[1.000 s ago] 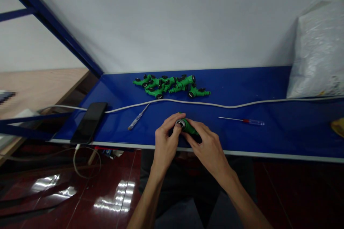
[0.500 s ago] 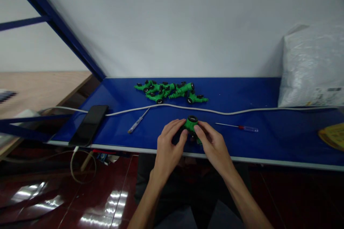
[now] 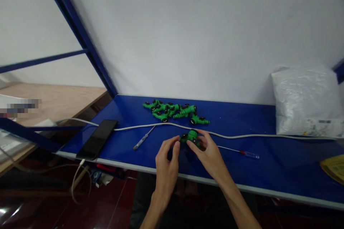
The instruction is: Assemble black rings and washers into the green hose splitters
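Observation:
A green hose splitter [image 3: 192, 135] with black valve parts is held just above the front part of the blue table. My right hand [image 3: 208, 150] grips its body, thumb in front and fingers behind, covering part of it. At its left end, my left hand [image 3: 168, 155] has thumb and index fingertip drawn close together, pinching at the tip of a side outlet. Several similar green hose splitters [image 3: 184, 111] lie in a loose cluster farther back. A clear-handled screwdriver [image 3: 143, 137] rests left of my hands, and a red-and-clear screwdriver [image 3: 248, 154] to the right.
A white cable [image 3: 236, 137] runs across the blue table [image 3: 282, 171] behind my hands. A black phone [image 3: 98, 139] lies at the left edge, plugged in. At the right stand a white plastic package [image 3: 306, 100] and a yellow object [image 3: 334, 168]. A blue frame post [image 3: 99, 64] rises at the left.
The hose splitter has turned, its side outlet now pointing left. My left fingers have slid from its body to that end; my right hand keeps its grip. The camera view has tilted upward.

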`<move>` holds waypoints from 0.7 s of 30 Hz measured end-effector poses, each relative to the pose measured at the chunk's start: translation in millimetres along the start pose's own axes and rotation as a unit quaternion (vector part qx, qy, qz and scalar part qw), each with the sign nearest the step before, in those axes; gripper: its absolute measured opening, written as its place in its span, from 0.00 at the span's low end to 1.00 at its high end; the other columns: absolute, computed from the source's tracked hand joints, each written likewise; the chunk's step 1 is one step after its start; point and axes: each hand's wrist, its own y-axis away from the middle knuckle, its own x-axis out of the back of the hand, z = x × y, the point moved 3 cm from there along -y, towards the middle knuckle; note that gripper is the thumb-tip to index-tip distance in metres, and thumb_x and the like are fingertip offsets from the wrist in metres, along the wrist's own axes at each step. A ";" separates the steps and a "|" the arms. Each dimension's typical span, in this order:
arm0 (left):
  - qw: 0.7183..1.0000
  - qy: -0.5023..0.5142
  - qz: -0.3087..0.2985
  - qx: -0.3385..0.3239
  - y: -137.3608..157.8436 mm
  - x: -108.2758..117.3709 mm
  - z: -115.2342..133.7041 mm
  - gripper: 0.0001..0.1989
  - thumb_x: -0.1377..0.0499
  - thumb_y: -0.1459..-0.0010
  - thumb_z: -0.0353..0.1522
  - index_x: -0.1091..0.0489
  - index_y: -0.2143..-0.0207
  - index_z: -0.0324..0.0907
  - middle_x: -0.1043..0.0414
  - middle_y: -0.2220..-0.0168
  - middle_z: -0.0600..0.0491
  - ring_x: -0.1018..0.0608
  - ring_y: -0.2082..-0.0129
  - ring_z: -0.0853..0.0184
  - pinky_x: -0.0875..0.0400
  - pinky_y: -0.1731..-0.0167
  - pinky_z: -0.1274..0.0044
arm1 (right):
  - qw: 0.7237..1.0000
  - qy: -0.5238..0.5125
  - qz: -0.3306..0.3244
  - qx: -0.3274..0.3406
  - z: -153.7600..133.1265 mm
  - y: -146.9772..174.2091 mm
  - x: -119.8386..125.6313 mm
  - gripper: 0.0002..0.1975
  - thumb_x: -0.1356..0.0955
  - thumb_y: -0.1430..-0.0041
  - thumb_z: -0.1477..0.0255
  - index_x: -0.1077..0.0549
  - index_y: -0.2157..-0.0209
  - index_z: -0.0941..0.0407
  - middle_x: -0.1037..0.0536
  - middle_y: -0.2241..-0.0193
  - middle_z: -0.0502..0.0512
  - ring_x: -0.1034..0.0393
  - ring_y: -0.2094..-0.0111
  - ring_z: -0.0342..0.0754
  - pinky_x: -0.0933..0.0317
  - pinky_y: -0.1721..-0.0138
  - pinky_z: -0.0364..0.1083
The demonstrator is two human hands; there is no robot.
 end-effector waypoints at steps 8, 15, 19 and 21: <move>0.999 0.016 -0.021 0.021 0.8 2.7 -0.4 0.14 0.45 0.30 0.39 0.23 0.51 0.47 0.22 0.52 0.50 0.21 0.52 0.63 0.29 0.52 0.73 | 0.947 0.284 0.118 0.091 -45.6 -41.5 -9.6 0.37 0.30 0.41 0.49 0.36 0.42 0.62 0.20 0.60 0.66 0.24 0.57 0.64 0.33 0.58 0.55; 0.991 -0.122 -0.052 0.014 -8.8 10.5 -1.1 0.14 0.41 0.34 0.40 0.26 0.49 0.45 0.23 0.56 0.50 0.21 0.60 0.63 0.28 0.57 0.71 | 0.951 0.252 0.107 0.143 -6.9 14.5 32.8 0.25 0.36 0.33 0.49 0.26 0.50 0.55 0.22 0.72 0.51 0.27 0.73 0.49 0.35 0.67 0.47; 0.969 -0.232 -0.075 0.023 -39.2 -12.4 -1.7 0.25 0.36 0.40 0.48 0.30 0.48 0.43 0.23 0.56 0.48 0.20 0.60 0.58 0.27 0.57 0.68 | 0.951 0.229 0.094 0.187 14.7 36.5 39.9 0.18 0.37 0.29 0.57 0.23 0.57 0.55 0.19 0.63 0.54 0.23 0.64 0.49 0.32 0.61 0.46; 0.957 -0.277 -0.082 0.011 -53.8 -24.2 -0.2 0.22 0.37 0.40 0.48 0.28 0.51 0.44 0.22 0.57 0.48 0.19 0.58 0.56 0.27 0.58 0.68 | 0.945 0.231 0.091 0.212 16.7 38.7 36.6 0.16 0.37 0.28 0.61 0.22 0.56 0.55 0.19 0.61 0.55 0.23 0.62 0.49 0.32 0.58 0.46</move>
